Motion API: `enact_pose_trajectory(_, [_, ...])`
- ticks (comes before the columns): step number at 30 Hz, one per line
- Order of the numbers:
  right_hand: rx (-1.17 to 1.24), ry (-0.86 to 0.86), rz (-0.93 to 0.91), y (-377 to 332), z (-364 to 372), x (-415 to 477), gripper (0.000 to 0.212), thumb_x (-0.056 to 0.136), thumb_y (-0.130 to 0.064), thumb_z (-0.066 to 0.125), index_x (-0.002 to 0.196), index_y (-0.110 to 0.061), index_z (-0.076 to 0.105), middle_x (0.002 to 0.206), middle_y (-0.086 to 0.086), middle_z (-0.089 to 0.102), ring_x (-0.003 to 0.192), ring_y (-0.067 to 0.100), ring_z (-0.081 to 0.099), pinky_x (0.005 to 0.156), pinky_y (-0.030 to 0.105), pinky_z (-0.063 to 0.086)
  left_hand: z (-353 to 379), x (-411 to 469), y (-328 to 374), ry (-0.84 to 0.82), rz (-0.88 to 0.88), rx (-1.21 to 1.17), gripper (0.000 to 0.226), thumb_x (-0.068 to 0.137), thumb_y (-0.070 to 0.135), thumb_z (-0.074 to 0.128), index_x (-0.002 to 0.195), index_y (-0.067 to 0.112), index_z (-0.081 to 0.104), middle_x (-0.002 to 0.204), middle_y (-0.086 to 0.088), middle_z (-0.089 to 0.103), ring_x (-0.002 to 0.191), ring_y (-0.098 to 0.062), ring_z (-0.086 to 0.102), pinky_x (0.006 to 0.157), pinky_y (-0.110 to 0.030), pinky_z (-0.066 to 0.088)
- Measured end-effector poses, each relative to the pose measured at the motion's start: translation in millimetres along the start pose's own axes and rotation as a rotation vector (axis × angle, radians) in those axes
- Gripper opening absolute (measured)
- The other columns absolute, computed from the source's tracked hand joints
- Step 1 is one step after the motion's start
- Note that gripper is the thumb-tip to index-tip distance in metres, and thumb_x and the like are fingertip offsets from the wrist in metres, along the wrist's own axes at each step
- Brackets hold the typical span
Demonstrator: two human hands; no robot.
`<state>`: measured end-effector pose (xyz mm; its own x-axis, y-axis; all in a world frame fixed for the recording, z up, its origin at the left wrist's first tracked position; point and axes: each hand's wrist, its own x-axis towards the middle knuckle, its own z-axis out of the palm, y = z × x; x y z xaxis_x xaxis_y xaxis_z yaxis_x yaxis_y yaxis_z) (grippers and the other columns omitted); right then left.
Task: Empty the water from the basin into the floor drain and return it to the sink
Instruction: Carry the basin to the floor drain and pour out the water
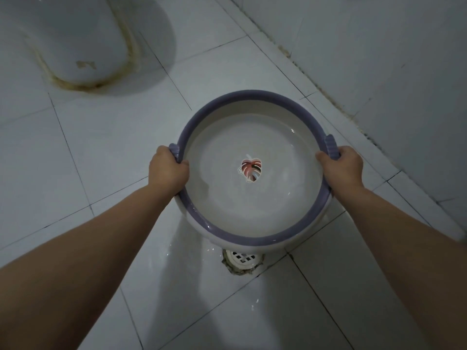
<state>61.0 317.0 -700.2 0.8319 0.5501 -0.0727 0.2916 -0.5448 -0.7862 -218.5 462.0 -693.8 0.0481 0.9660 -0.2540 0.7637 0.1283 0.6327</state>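
Note:
A round white basin (252,210) with a purple rim and a pink leaf print on its bottom hangs above the tiled floor. Clear water lies in it. My left hand (168,170) grips the left handle, and my right hand (341,166) grips the right handle. The basin looks tilted slightly toward me. Just below its near edge sits the white floor drain (242,258), partly hidden by the basin. The tile around the drain is wet and shiny.
The white base of a toilet (73,41) with a stained seal stands at the far left. A tiled wall (391,59) rises on the right, meeting the floor along a dirty grout line. The sink is out of view.

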Motion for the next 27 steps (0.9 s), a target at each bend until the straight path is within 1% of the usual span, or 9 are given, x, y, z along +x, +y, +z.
enact_pose_trajectory(4, [-0.006,0.004,-0.002,-1.7,-0.9,-0.4,0.015,0.078,-0.019,0.062,0.074,-0.009,0.051,0.061,-0.005,0.047,0.053,0.006,0.043,0.036,0.003,0.030,-1.4,-1.1,0.1,0.005,-0.002,0.006,0.031,0.082,0.010,0.055,0.109,-0.005,0.050,0.105,-0.023,0.060,0.091,-0.034,0.058,0.068,-0.034,0.042])
enact_pose_trajectory(9, [-0.033,-0.007,-0.006,-0.9,-1.3,-0.1,0.016,0.078,-0.021,0.062,0.074,-0.009,0.052,0.061,-0.005,0.048,0.053,0.005,0.044,0.041,0.012,0.032,-2.0,-0.9,-1.3,-0.005,0.009,0.002,0.030,0.082,0.010,0.055,0.108,-0.005,0.050,0.104,-0.023,0.060,0.092,-0.036,0.058,0.071,-0.036,0.045])
enact_pose_trajectory(12, [-0.038,-0.010,-0.013,-0.7,-1.4,0.9,0.017,0.078,-0.021,0.062,0.072,-0.010,0.051,0.060,-0.005,0.047,0.053,0.006,0.044,0.044,0.018,0.033,-2.0,0.2,-0.9,-0.017,-0.001,0.010,0.030,0.082,0.010,0.055,0.108,-0.005,0.050,0.102,-0.023,0.060,0.088,-0.034,0.058,0.068,-0.035,0.044])
enact_pose_trajectory(15, [-0.045,-0.010,-0.014,-1.2,-1.4,1.1,0.018,0.077,-0.021,0.062,0.070,-0.011,0.050,0.059,-0.005,0.047,0.052,0.006,0.044,0.041,0.013,0.032,-2.2,0.6,-1.5,-0.018,0.005,0.018,0.030,0.082,0.010,0.055,0.108,-0.005,0.051,0.102,-0.023,0.060,0.091,-0.036,0.059,0.069,-0.036,0.044])
enact_pose_trajectory(18, [-0.036,-0.016,-0.011,-1.1,-1.4,1.2,0.019,0.077,-0.022,0.062,0.068,-0.012,0.050,0.058,-0.004,0.047,0.051,0.007,0.044,0.042,0.016,0.034,-2.3,0.9,-2.3,-0.019,0.009,0.020,0.030,0.082,0.010,0.055,0.107,-0.005,0.051,0.102,-0.024,0.061,0.091,-0.037,0.059,0.070,-0.036,0.045])
enact_pose_trajectory(22, [-0.035,-0.010,-0.013,-2.1,-1.3,0.8,0.021,0.077,-0.021,0.062,0.063,-0.014,0.047,0.057,-0.004,0.046,0.050,0.007,0.043,0.034,0.006,0.029,-1.9,0.7,-1.9,-0.025,0.005,0.022,0.030,0.082,0.009,0.055,0.108,-0.005,0.051,0.101,-0.023,0.061,0.086,-0.033,0.057,0.068,-0.035,0.044])
enact_pose_trajectory(23, [-0.036,-0.010,-0.011,-1.8,-1.1,0.7,0.020,0.077,-0.021,0.062,0.064,-0.013,0.048,0.056,-0.004,0.046,0.050,0.007,0.042,0.034,0.007,0.029,-2.0,0.7,-1.7,-0.024,0.006,0.020,0.031,0.082,0.009,0.055,0.109,-0.005,0.051,0.102,-0.023,0.061,0.087,-0.033,0.057,0.068,-0.035,0.044])
enact_pose_trajectory(25, [-0.039,-0.010,0.000,-1.7,-0.9,0.6,0.018,0.077,-0.021,0.061,0.068,-0.011,0.050,0.057,-0.004,0.046,0.050,0.007,0.043,0.040,0.015,0.034,-2.0,0.7,-1.0,-0.022,0.007,0.015,0.031,0.082,0.009,0.055,0.109,-0.005,0.051,0.102,-0.023,0.060,0.088,-0.034,0.058,0.068,-0.035,0.044])
enact_pose_trajectory(27, [-0.040,-0.012,0.004,-2.5,-0.9,0.5,0.018,0.077,-0.022,0.061,0.067,-0.012,0.050,0.058,-0.005,0.046,0.051,0.006,0.043,0.043,0.019,0.033,-2.2,0.5,-0.9,-0.021,0.004,0.018,0.032,0.083,0.009,0.055,0.111,-0.005,0.050,0.102,-0.023,0.060,0.087,-0.033,0.057,0.068,-0.034,0.044])
